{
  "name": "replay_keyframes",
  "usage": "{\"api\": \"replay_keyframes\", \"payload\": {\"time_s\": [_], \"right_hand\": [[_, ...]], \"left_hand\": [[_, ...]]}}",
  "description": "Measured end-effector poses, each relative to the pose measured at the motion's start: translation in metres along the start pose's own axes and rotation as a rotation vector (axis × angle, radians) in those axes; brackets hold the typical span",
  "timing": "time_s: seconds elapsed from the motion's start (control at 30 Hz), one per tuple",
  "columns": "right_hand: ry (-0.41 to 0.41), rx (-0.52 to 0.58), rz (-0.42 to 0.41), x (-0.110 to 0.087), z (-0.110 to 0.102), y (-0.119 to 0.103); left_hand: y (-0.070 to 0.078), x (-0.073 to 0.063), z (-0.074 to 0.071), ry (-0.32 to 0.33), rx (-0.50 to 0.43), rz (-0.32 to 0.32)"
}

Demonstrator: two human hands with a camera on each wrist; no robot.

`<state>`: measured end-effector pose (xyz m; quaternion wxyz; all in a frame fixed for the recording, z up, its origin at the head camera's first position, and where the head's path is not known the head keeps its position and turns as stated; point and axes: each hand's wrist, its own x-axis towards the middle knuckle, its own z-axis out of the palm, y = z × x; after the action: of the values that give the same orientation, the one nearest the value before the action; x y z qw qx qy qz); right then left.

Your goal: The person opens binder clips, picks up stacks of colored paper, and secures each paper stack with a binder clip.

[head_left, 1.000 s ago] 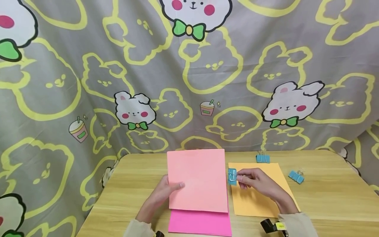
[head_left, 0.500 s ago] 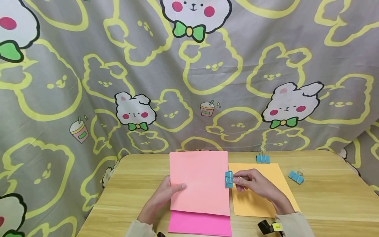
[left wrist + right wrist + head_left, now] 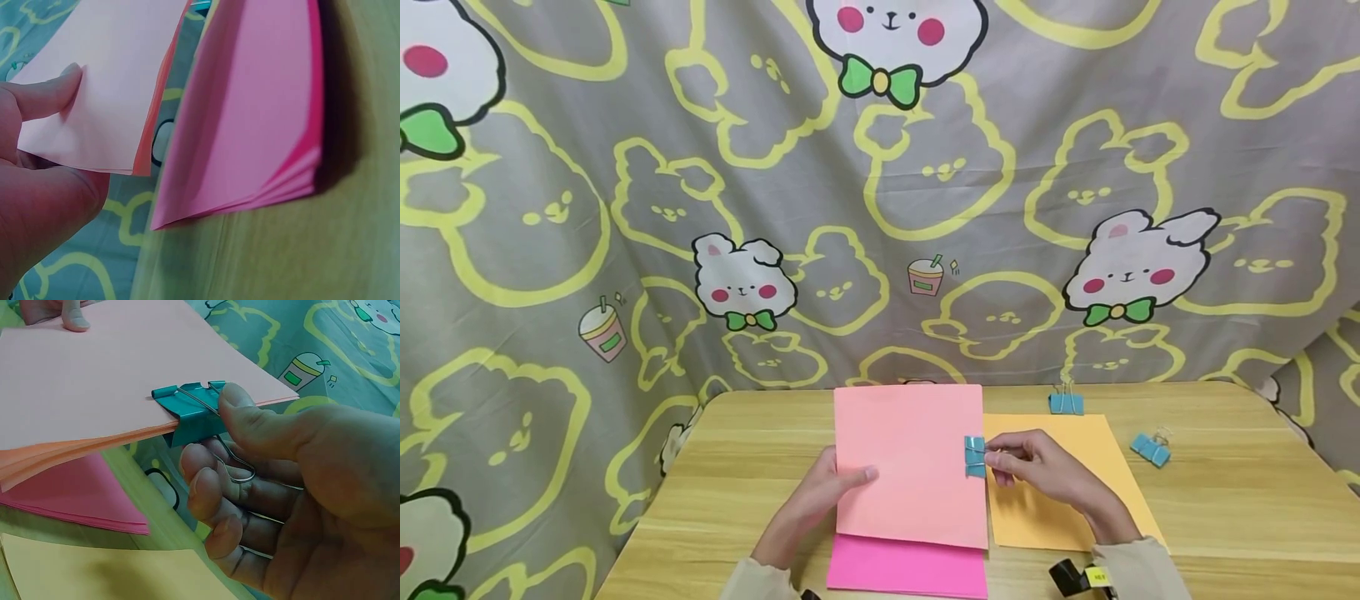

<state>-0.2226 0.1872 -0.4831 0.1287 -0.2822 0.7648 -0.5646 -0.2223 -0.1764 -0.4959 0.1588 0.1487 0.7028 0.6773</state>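
Note:
A stack of light pink paper [image 3: 917, 433] is held above the table by my left hand [image 3: 831, 483], its thumb on top and the fingers under the left edge. At the right edge of that stack is a blue binder clip [image 3: 974, 457], its jaws over the sheets. My right hand [image 3: 1045, 467] pinches the clip at its wire handles; in the right wrist view the thumb [image 3: 250, 415] covers the upper handle and the lower wire loop shows below. Several sheet edges fan out beside the clip. A bright pink paper stack [image 3: 906, 571] lies underneath.
Yellow-orange paper [image 3: 1037, 517] lies on the wooden table [image 3: 730, 467] under my right hand. One blue binder clip [image 3: 1066, 403] stands at its far edge, another [image 3: 1151, 448] lies to the right. A patterned curtain [image 3: 820, 192] hangs behind the table.
The clip has moved left from beside the light pink stack onto its right edge, with my right hand on it. My left hand and the stack have shifted slightly right and down.

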Motion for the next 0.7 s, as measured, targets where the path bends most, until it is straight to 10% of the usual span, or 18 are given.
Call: {"api": "replay_keyframes", "payload": {"time_s": [0.7], "right_hand": [[-0.026,-0.023,0.041,-0.0016,0.0017,-0.004]], "left_hand": [[-0.0043,0.0011,-0.0006,-0.052,-0.05,0.008]]}}
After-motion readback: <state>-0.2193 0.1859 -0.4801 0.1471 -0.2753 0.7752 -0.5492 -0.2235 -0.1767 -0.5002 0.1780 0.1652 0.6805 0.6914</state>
